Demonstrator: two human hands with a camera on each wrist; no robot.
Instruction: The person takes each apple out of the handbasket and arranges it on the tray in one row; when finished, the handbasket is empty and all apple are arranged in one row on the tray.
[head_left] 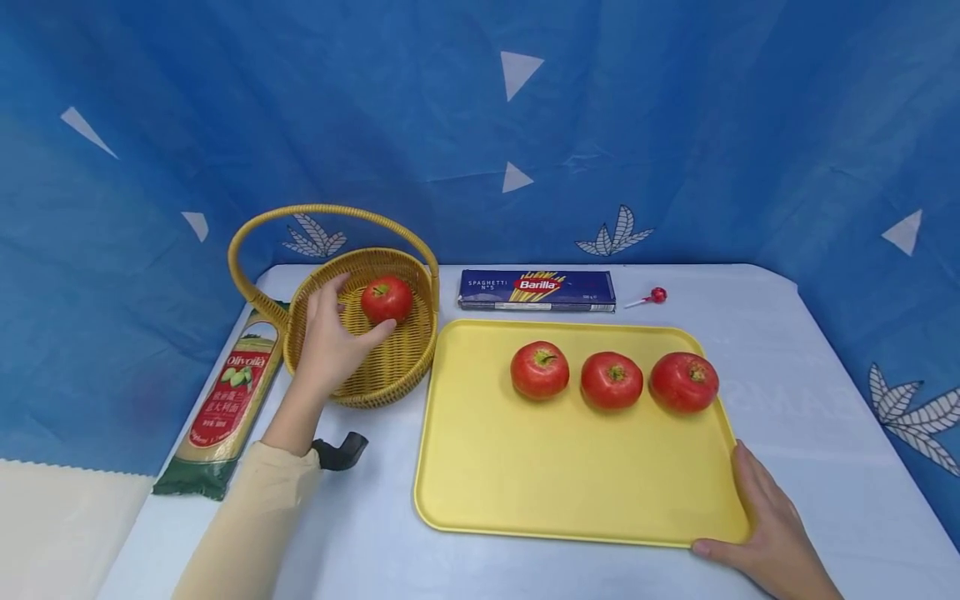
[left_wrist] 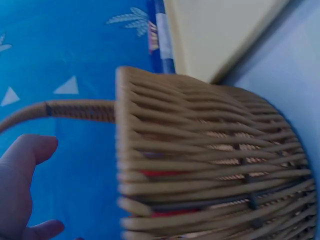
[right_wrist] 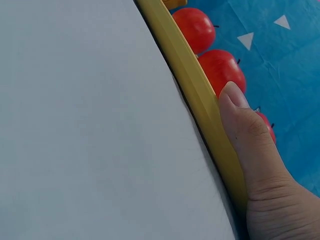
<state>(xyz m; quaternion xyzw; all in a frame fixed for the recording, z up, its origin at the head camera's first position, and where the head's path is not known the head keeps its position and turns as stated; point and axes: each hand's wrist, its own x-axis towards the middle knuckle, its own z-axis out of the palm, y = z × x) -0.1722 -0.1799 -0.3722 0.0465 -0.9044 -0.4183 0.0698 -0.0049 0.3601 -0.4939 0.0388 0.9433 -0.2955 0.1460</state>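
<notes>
My left hand [head_left: 333, 337] reaches over the round wicker basket [head_left: 386, 398], thumb and fingers spread wide. In the head view its thumb tip comes right by a red apple [head_left: 387, 300] lying in the basket. Nothing sits between the fingers of that hand [left_wrist: 20, 185] in the left wrist view, where the woven basket side [left_wrist: 215, 150] fills the right half and red shows through gaps. My right hand [head_left: 768, 533] rests at the near right corner of a yellow tray [head_left: 562, 475], thumb along the front edge, straight fingers along the right edge.
On the tray lie three red apples, left [head_left: 540, 370], middle [head_left: 611, 381] and right [head_left: 684, 382]. Behind it are a blue spaghetti box [head_left: 536, 290] and a red lollipop [head_left: 657, 295]. An Olivoilà pasta packet [head_left: 228, 400] lies left of the basket, whose tall handle [head_left: 330, 210] arches up behind.
</notes>
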